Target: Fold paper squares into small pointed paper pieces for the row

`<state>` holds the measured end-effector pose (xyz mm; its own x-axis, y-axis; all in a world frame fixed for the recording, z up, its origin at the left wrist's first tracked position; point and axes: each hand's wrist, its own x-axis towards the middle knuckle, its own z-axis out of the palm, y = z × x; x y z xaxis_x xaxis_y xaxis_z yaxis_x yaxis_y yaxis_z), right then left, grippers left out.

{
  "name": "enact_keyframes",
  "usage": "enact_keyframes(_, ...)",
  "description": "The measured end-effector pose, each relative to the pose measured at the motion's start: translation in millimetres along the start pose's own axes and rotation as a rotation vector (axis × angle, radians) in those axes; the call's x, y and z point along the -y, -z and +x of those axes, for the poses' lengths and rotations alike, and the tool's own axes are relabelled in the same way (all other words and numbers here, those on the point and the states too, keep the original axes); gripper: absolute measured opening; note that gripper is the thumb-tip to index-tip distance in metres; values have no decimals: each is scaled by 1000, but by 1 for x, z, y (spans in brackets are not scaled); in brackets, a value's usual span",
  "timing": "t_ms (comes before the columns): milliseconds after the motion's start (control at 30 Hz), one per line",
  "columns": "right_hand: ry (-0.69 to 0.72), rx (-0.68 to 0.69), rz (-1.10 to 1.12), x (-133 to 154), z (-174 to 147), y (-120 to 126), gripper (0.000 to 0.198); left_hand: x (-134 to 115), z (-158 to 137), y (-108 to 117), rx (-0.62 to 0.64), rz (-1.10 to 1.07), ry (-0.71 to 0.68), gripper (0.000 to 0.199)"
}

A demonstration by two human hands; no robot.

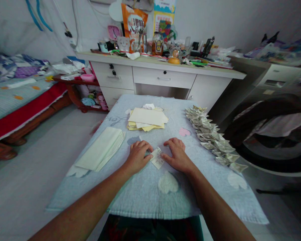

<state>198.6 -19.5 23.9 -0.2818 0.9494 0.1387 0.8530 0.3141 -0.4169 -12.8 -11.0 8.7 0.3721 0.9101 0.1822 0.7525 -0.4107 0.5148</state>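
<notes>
A small folded square of printed paper (157, 158) lies on the cloth between my hands, turned so that a corner points toward me. My left hand (139, 156) has its thumb and forefinger at the paper's left corner, closed on it. On the other side, my right hand (177, 154) rests with its fingers apart, the thumb tip touching the paper's right edge. Beyond them lies a stack of cream and yellow paper sheets (147, 117). To the left is a pale green folded paper pile (100, 149). Rows of pointed folded paper pieces (210, 134) stand to the right.
A light blue patterned cloth (145, 201) covers the table. Behind it stands a white desk (163, 78) crowded with jars, an orange bag (134, 26) and a pink clock (113, 32). A bed (22, 97) is at left, a washing machine (271, 100) at right.
</notes>
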Motion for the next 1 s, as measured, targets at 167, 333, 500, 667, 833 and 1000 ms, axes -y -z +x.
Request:
enact_keyframes(167, 84, 19, 70, 11, 3, -10, 17, -2, -2, 4, 18, -138, -45, 4)
enact_keyframes(333, 126, 21, 162, 16, 4, -9, 6, -7, -3, 7, -24, -217, -115, 20)
enact_keyframes(500, 165, -38, 306, 20, 4, -6, 9, -5, -1, 9, 2, -427, -88, 15)
enact_keyframes(667, 83, -104, 579, 16, 4, -3, 42, 2, 2, 6, -19, -950, 158, 20)
enact_keyframes(833, 81, -60, 921, 12, 8, -14, 37, -1, 3, 4, 100, -1153, 158, 25)
enact_keyframes(1000, 108, -16, 956, 17, 8, -16, 14, -5, 1, 3, 162, -1137, 165, 23)
